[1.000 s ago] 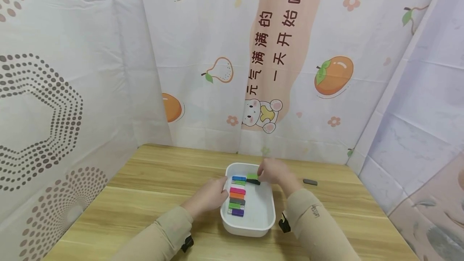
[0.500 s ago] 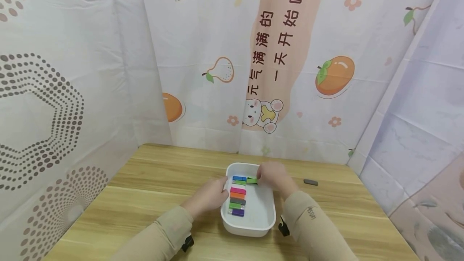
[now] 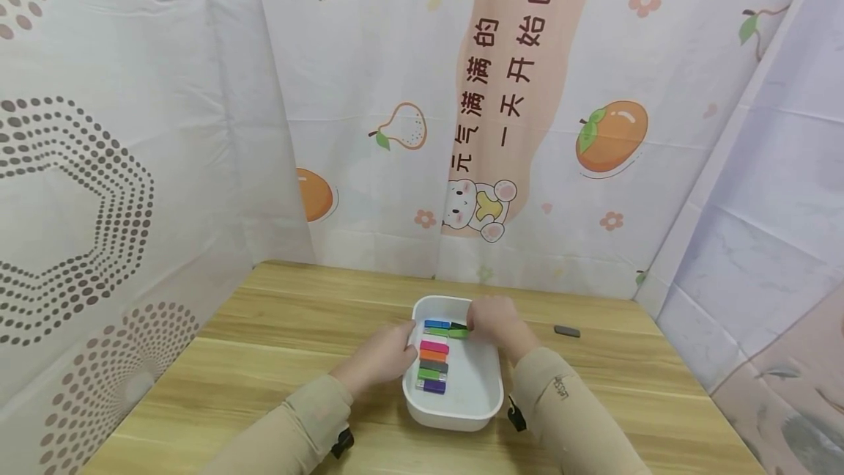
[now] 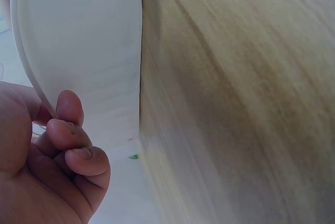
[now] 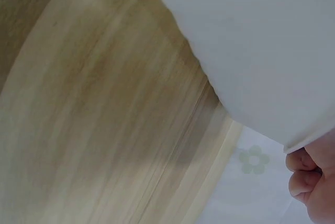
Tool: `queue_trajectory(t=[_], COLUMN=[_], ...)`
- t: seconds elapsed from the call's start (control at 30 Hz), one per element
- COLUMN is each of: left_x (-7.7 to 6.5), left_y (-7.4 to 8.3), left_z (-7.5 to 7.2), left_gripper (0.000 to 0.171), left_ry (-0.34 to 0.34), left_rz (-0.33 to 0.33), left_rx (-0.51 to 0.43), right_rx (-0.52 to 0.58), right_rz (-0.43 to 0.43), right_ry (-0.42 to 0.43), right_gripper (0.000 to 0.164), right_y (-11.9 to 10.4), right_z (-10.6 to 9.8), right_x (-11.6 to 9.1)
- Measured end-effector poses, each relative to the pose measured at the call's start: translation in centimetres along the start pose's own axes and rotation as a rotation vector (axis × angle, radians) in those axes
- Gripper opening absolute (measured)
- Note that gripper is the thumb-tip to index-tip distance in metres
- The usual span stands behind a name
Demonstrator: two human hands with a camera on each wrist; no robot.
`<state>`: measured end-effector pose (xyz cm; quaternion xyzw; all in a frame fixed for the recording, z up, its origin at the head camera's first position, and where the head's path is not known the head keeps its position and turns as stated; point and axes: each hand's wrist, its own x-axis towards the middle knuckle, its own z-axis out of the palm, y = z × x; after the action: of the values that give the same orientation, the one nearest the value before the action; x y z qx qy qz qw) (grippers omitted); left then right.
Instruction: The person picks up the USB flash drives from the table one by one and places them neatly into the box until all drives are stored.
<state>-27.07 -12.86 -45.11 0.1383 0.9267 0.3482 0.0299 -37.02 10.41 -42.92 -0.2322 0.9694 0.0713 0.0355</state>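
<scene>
A white plastic bin holds a column of USB flash drives along its left side, among them a blue one, a pink one, an orange one and a purple one. My left hand grips the bin's left rim, thumb inside; in the left wrist view its fingers curl against the outer wall. Over the far right corner, my right hand pinches a green flash drive beside the column's far end. Just behind that lies a black flash drive, partly hidden.
A dark grey flash-drive-shaped piece lies on the wooden table, right of the bin. Printed curtains hang at the back and both sides. Each wrist carries a black camera mount.
My right hand has brought the green flash drive toward me, from behind the black one to in front of it, by the column. My left hand keeps its grip on the rim.
</scene>
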Motion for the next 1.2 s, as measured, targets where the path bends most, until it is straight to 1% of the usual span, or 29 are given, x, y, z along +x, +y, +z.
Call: queue_trajectory(t=[0.27, 0.47, 0.63, 0.7, 0.77, 0.9, 1.07, 1.2], left_x=[0.1, 0.1, 0.1, 0.1, 0.0, -0.1, -0.1, -0.1], left_y=[0.0, 0.0, 0.0, 0.0, 0.1, 0.3, 0.3, 0.3], left_z=[0.2, 0.2, 0.3, 0.2, 0.2, 0.0, 0.0, -0.1], left_gripper=[0.055, 0.055, 0.055, 0.055, 0.054, 0.053, 0.053, 0.053], left_ry=[0.000, -0.003, -0.002, 0.001, 0.009, 0.018, 0.015, 0.017], left_rz=[0.007, -0.001, -0.004, 0.007, 0.026, 0.054, 0.045, 0.041], left_rx=[0.012, 0.011, 0.007, 0.009, 0.015, 0.031, 0.024, 0.020], right_rx=[-0.079, -0.099, -0.121, -0.124, -0.116, -0.064, -0.010, 0.026], right_rz=[-0.003, -0.001, -0.005, -0.005, -0.001, 0.003, -0.017, -0.015], right_ry=[0.001, 0.001, 0.007, 0.011, 0.013, 0.027, 0.047, 0.077], right_gripper=[0.008, 0.006, 0.010, 0.013, 0.014, 0.012, 0.006, 0.014], right_y=[-0.1, -0.1, -0.1, -0.1, -0.1, 0.0, 0.4, 0.7], right_z=[0.3, 0.4, 0.5, 0.5, 0.6, 0.5, 0.2, -0.4], right_x=[0.0, 0.0, 0.0, 0.0, 0.0, -0.2, -0.6, -0.9])
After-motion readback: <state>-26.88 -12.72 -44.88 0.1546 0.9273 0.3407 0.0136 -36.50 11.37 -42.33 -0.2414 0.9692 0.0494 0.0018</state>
